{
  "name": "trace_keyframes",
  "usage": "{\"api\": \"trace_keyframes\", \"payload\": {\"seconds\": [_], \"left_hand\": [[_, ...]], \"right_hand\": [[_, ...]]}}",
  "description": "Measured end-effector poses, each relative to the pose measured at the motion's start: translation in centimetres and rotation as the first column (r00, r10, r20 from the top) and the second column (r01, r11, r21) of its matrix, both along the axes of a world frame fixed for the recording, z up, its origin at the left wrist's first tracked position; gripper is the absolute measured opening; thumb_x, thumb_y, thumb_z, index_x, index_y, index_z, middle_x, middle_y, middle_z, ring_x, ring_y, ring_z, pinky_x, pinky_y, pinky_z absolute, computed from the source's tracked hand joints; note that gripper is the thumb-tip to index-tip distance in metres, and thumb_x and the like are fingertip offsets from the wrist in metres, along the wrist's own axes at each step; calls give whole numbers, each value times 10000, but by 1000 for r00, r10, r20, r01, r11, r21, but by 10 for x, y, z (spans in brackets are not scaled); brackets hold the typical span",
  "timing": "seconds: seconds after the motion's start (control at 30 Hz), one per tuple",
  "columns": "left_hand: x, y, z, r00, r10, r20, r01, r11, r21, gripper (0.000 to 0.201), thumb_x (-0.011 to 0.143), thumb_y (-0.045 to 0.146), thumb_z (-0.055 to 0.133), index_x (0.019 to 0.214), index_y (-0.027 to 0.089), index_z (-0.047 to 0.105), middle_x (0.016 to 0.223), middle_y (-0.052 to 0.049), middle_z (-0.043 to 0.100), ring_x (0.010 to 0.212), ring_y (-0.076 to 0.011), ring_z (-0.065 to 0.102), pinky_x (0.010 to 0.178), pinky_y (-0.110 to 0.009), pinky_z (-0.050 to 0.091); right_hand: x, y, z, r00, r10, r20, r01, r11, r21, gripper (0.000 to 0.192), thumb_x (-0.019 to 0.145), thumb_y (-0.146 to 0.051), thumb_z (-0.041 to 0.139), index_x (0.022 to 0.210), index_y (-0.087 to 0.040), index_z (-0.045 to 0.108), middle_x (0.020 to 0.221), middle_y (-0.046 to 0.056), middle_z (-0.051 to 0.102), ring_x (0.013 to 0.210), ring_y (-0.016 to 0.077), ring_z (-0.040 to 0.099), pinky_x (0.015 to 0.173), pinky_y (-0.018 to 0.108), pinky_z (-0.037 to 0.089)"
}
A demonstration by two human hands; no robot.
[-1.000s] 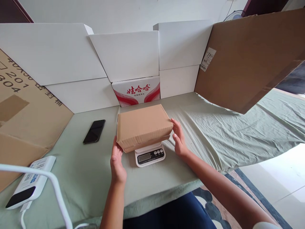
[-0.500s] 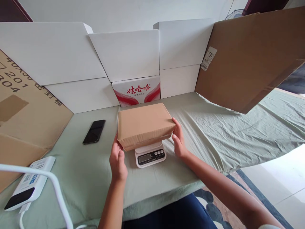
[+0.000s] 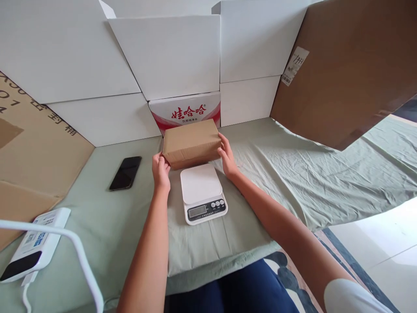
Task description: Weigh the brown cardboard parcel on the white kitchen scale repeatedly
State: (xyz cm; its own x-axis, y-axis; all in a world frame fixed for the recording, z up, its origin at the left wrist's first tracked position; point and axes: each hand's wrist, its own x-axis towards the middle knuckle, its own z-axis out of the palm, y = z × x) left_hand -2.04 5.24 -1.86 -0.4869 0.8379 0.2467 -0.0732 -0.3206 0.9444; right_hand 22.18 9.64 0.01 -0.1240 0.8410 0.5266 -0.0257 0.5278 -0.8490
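Small oblong brown cardboard carton: just behind the flat white plastic scale and in front of the white box with red lettering; whether its base rests on the pale green cloth or hangs slightly above, I cannot tell.
Left hand: curled round the carton's left end, thumb near the front corner, the other fingers partly hidden.
Right hand: set against the right end, thumb toward the front face, fingers along the side.
Grip: the carton is clasped between the two hands, one at each end — how hard they press does not show.
Scale: its smooth plate is in full view, with no figures that I can read on the display.
Slim black phone: flat on the cloth, to the left of the left hand and apart from it.
Step in hand: apparently a two-handed positioning of the carton beyond the scale plate.
Next move: it seems to call for even support at both ends and a level base — whether for lowering or lifting — without nudging the scale.
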Motion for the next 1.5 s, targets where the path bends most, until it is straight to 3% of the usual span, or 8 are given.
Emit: {"api": "trace_keyframes", "payload": {"seconds": [0.23, 0.4, 0.57, 0.77, 1.0, 1.2, 1.33, 1.5], "left_hand": [[-4, -4, -1, 1000, 17, -20, -18, 999, -41, 618, 832, 680, 570, 1281, 255, 581, 1419, -151, 622, 1304, -271, 611, 1068, -431, 456], [-40, -14, 10, 977, 215, -17, -215, 976, -20, 635, 842, 611, 566, 1372, 263, 552, 1580, -137, 483, 1463, -276, 459, 1195, -471, 323], [-67, -26, 16, 958, 280, 56, -282, 959, 24, 619, 897, 603, 451, 1431, 293, 500, 1670, -121, 354, 1524, -265, 372, 1228, -473, 276], [-51, -22, 11, 981, 193, 21, -194, 981, 28, 668, 895, 666, 476, 1455, 305, 516, 1657, -124, 383, 1534, -272, 354, 1239, -484, 251], [-30, -13, 0, 999, 43, -1, -43, 999, -34, 802, 859, 802, 403, 1472, 302, 539, 1643, -130, 407, 1519, -270, 383, 1210, -433, 306], [-9, -7, -9, 996, -86, -36, 82, 993, -86, 740, 797, 716, 639, 1382, 263, 610, 1511, -145, 564, 1463, -306, 466, 1201, -485, 331], [-3, -8, -2, 992, -100, -79, 97, 994, -39, 592, 751, 495, 778, 1266, 222, 674, 1420, -139, 633, 1445, -316, 482, 1214, -476, 326], [8, -28, 24, 990, -102, -103, 106, 994, 35, 628, 744, 443, 787, 1307, 192, 669, 1412, -147, 636, 1442, -345, 481, 1226, -464, 316]], "right_hand": [[0, 4, -10, 999, 9, 42, -6, 996, -84, 803, 935, -774, 350, 1562, -275, 300, 1663, 69, 354, 1549, 275, 320, 1275, 491, 299], [20, 14, -15, 996, -75, -57, 69, 992, -102, 843, 921, -767, 412, 1614, -365, 153, 1753, 7, 92, 1600, 277, 225, 1286, 527, 258], [47, 30, -27, 982, -167, -83, 150, 972, -181, 824, 924, -724, 397, 1616, -414, 75, 1748, 12, 101, 1584, 277, 274, 1260, 615, 242], [40, 27, -28, 989, -127, -76, 112, 978, -179, 819, 917, -715, 416, 1614, -398, 125, 1735, 28, 171, 1583, 257, 277, 1260, 604, 246], [18, 3, -16, 995, 84, -44, -91, 978, -189, 769, 915, -684, 505, 1569, -317, 337, 1679, 53, 345, 1573, 250, 307, 1295, 520, 242], [8, -5, -7, 990, 143, 4, -140, 979, -151, 737, 918, -585, 540, 1575, -314, 346, 1670, -1, 369, 1552, 266, 335, 1308, 527, 233], [5, -2, -7, 989, 147, 28, -141, 979, -149, 739, 917, -552, 546, 1588, -334, 324, 1657, -18, 390, 1513, 269, 391, 1290, 528, 287], [14, -12, 0, 993, 115, -6, -115, 993, -26, 791, 912, -633, 579, 1592, -336, 301, 1669, 17, 366, 1562, 273, 317, 1298, 520, 270]]}}
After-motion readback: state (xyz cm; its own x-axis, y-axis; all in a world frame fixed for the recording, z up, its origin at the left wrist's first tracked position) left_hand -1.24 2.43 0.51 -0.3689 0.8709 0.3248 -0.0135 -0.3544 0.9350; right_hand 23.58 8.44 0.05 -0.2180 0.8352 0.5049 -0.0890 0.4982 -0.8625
